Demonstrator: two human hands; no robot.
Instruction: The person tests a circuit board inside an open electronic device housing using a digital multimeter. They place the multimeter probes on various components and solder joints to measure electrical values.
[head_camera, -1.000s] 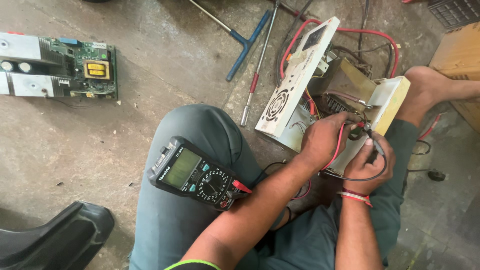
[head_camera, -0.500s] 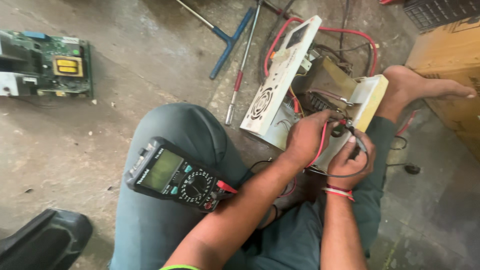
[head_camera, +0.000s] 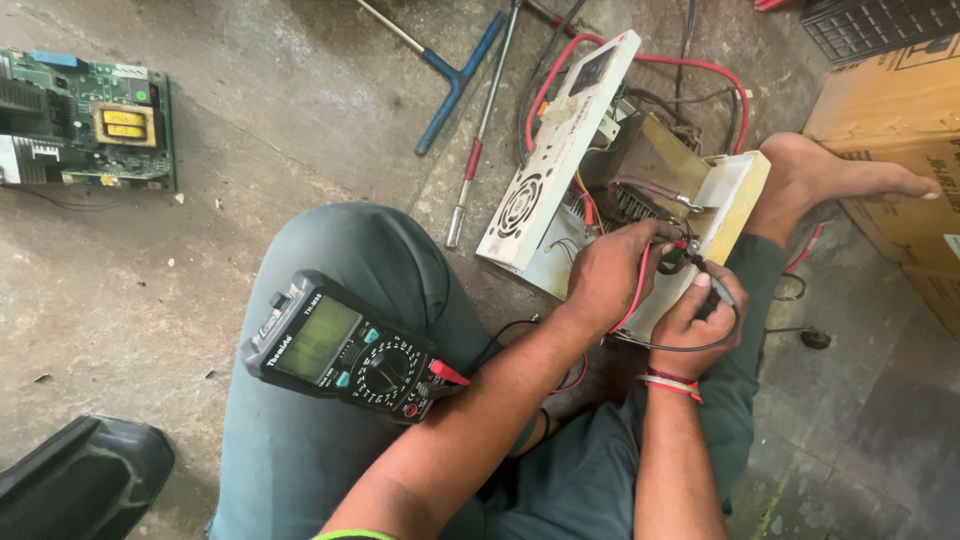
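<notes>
Head view. My left hand (head_camera: 612, 275) is closed on the red probe (head_camera: 640, 285), its tip set down into the wiring of the open unit (head_camera: 560, 165). My right hand (head_camera: 705, 315) is closed on the black probe (head_camera: 718, 292), pinched at thumb and fingers, its tip just beside the red one inside the same unit. The black lead (head_camera: 690, 348) loops under my right wrist. Both tips touch parts near the unit's right wall; the exact contact points are too small to tell.

The meter (head_camera: 345, 350) lies on my left knee, left of the unit and well apart from it, with both leads plugged in at its lower end. Its screen is too dim to tell.

Since a second ago both hands have held the same grip at the same spot in the unit, and the meter has stayed on the knee; only the view has shifted. I judge the measurement is being held steady.

Beyond the unit lie a blue T-wrench (head_camera: 455, 75) and a screwdriver (head_camera: 480, 150); far left of it, a circuit board (head_camera: 85, 120).
</notes>
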